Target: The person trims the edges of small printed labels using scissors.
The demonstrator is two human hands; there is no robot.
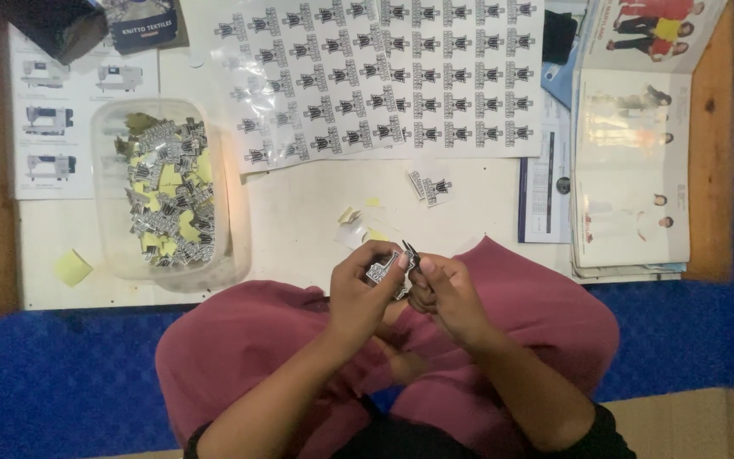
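Note:
Both my hands meet over my lap in maroon trousers. My left hand (358,285) and my right hand (443,289) pinch a small black-and-white sticker (381,270) between their fingertips. On the white board ahead lies a large sheet of black-and-white stickers (384,76), several rows, partly peeled at its lower left. Two loose stickers (429,184) lie just below the sheet. A clear plastic tub (112,246) at the left holds a heap of peeled stickers and yellow backing scraps.
Small yellow and white paper scraps (354,223) lie in front of my hands, and a yellow scrap (71,267) sits beside the tub. An open catalogue (630,170) lies at the right, printed sewing-machine sheets (48,110) at the left. Blue floor surrounds the board.

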